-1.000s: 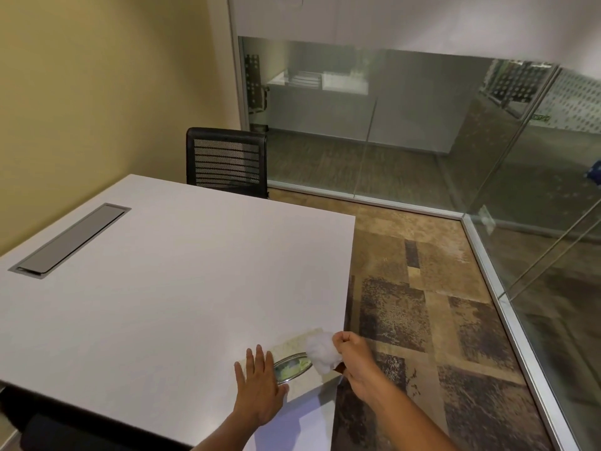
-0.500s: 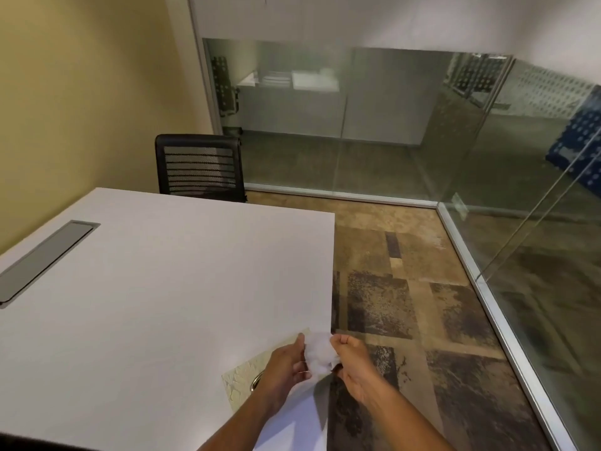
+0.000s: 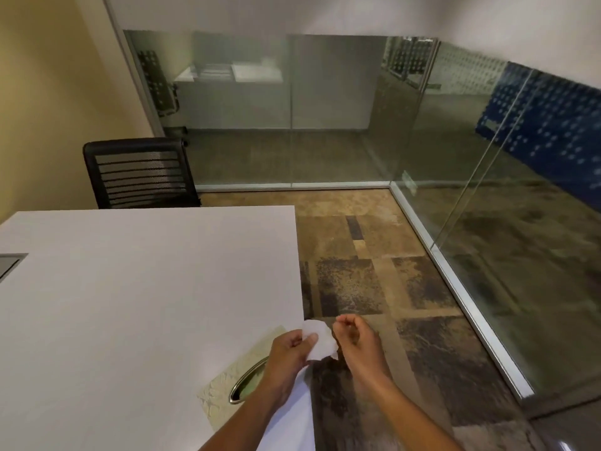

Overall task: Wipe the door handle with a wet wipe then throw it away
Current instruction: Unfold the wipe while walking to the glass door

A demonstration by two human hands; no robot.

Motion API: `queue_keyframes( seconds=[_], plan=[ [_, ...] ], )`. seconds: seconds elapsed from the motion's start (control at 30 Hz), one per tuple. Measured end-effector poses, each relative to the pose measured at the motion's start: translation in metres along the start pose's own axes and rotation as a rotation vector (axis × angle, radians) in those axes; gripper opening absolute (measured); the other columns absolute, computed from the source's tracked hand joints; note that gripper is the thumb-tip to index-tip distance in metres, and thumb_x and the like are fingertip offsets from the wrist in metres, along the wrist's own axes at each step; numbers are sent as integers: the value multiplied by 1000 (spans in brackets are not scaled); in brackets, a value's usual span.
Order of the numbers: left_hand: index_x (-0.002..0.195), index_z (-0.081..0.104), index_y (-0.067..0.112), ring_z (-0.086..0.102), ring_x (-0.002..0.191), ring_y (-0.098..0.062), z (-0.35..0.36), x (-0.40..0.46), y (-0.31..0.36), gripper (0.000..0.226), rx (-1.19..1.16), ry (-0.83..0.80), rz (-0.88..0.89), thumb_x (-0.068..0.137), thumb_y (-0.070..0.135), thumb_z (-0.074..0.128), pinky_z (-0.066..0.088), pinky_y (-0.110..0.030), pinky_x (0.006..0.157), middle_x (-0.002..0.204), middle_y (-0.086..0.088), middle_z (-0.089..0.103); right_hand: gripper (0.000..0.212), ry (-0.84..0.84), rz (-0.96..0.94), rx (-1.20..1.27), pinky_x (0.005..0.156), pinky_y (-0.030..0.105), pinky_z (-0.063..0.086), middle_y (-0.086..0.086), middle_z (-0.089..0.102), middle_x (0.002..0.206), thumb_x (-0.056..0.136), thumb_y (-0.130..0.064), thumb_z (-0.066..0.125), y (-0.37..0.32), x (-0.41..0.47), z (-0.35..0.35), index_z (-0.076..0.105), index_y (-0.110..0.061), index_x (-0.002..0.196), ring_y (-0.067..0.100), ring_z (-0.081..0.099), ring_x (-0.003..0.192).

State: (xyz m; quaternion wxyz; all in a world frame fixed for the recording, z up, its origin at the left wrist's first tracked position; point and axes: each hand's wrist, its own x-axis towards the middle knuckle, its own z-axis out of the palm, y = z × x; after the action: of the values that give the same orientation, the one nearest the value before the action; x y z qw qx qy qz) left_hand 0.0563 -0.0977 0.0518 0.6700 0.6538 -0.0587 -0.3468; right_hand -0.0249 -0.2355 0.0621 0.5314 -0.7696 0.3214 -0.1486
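Observation:
A crumpled white wet wipe [image 3: 320,340] is pinched in my left hand [image 3: 287,356] just past the table's front right corner. My right hand [image 3: 354,343] hovers beside it with its fingers curled loosely, holding nothing and just off the wipe. Below my left hand lies the wet wipe pack [image 3: 227,388], pale with an oval silver-rimmed opening, flat on the white table [image 3: 146,288]. A long metal door handle [image 3: 426,65] stands upright on the glass wall at the far right.
A black mesh chair [image 3: 140,174] stands behind the table by the yellow wall. Glass partitions [image 3: 487,190] close off the room ahead and on the right. Patterned carpet [image 3: 364,271] lies between table and glass. A grey cable hatch [image 3: 9,265] sits at the table's left edge.
My left hand lifted off the pack and took the wipe from my right hand, which has let go. The view has swung to the right.

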Motion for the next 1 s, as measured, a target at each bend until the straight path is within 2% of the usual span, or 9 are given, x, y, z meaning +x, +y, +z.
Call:
queue_keyframes(
  seconds=[0.17, 0.33, 0.43, 0.53, 0.63, 0.7, 0.8, 0.93, 1.0],
  plan=[
    [97, 81, 18, 74, 97, -27, 29, 5, 10, 16, -33, -107, 0, 96, 22, 66, 61, -41, 86, 101, -9, 78, 37, 20, -420, -361, 86, 14, 43, -29, 56, 106, 79, -67, 63, 6, -14, -39, 65, -38, 101, -4, 48, 108],
    [90, 82, 17, 75, 92, -28, 65, 6, 21, 18, -28, -179, -20, 96, 15, 65, 61, -34, 78, 97, -12, 78, 29, 107, -530, -475, 74, 24, 47, -22, 64, 100, 85, -53, 67, 24, -15, -70, 69, -32, 106, 6, 47, 95],
    [97, 80, 12, 74, 94, -33, 91, 9, 23, 15, 13, -233, -18, 96, 16, 65, 59, -42, 85, 99, -15, 77, 21, 156, -540, -454, 73, 26, 47, -23, 64, 93, 90, -51, 62, 34, -17, -93, 69, -35, 99, 6, 47, 90],
    [108, 73, 8, 74, 84, -27, 119, 13, 24, 17, 28, -253, -35, 96, 17, 66, 60, -34, 72, 98, -14, 78, 19, 212, -469, -393, 78, 15, 40, -27, 61, 92, 93, -52, 56, 37, -19, -119, 67, -37, 96, 1, 47, 96],
    [110, 68, 12, 71, 71, -24, 148, 20, 27, 17, 81, -240, -35, 95, 20, 67, 55, -29, 58, 89, -10, 78, 3, 255, -355, -258, 78, 4, 34, -27, 60, 89, 89, -37, 65, 37, -17, -147, 67, -37, 88, -8, 48, 96],
    [108, 68, 11, 68, 59, -20, 167, 27, 30, 17, 118, -255, -20, 96, 22, 67, 50, -25, 49, 80, -10, 77, 17, 250, -197, -71, 70, 3, 39, -21, 65, 81, 90, -23, 69, 38, -13, -165, 64, -36, 80, -9, 56, 84],
    [104, 69, 15, 69, 60, -18, 195, 36, 36, 15, 160, -257, 3, 95, 28, 68, 52, -29, 56, 81, -6, 77, 16, 253, -3, 260, 63, 8, 47, -15, 72, 78, 93, -14, 66, 39, -7, -190, 68, -26, 82, -4, 64, 71],
    [94, 72, 24, 73, 87, -17, 233, 45, 37, 9, 229, -262, 27, 95, 32, 68, 56, -33, 78, 95, -1, 78, 8, 289, 169, 648, 65, 24, 58, 8, 75, 87, 96, -11, 61, 50, 0, -223, 69, -9, 94, 19, 73, 73],
    [96, 72, 23, 70, 87, -17, 248, 46, 36, 11, 298, -250, 40, 97, 32, 66, 54, -27, 72, 98, -2, 76, 10, 273, 221, 794, 69, 30, 60, 16, 74, 92, 98, -11, 59, 56, 3, -238, 66, -4, 96, 24, 73, 76]
  ],
)
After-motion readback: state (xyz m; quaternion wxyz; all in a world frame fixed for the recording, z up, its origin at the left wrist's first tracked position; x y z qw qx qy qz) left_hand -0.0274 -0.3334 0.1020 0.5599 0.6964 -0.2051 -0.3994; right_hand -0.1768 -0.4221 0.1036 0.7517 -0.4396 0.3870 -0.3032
